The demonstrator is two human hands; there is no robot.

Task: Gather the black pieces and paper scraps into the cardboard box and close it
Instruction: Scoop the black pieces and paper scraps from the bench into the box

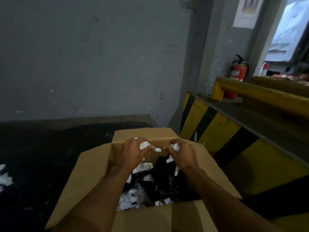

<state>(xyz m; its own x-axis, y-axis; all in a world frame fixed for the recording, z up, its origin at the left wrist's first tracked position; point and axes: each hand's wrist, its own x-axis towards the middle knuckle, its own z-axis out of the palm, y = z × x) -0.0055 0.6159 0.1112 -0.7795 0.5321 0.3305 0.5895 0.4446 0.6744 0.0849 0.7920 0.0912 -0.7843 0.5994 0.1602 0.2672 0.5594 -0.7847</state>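
An open cardboard box (90, 166) stands on the dark floor below me with its flaps spread outward. Inside lie black pieces (164, 171) mixed with white paper scraps (127, 200). Both hands hover over the box's far half. My left hand (133, 152) is closed around a clump of white scraps (144, 145), and one scrap sticks out at the fingertips. My right hand (181, 154) grips another white scrap (175, 146). The fingertips of the two hands nearly meet above the box.
More white scraps (4, 179) lie on the dark floor at the far left. A yellow-and-black striped ledge (217, 129) runs along the right, with a yellow rail (247, 88) and a red fire extinguisher (237, 74) behind. A grey wall stands ahead.
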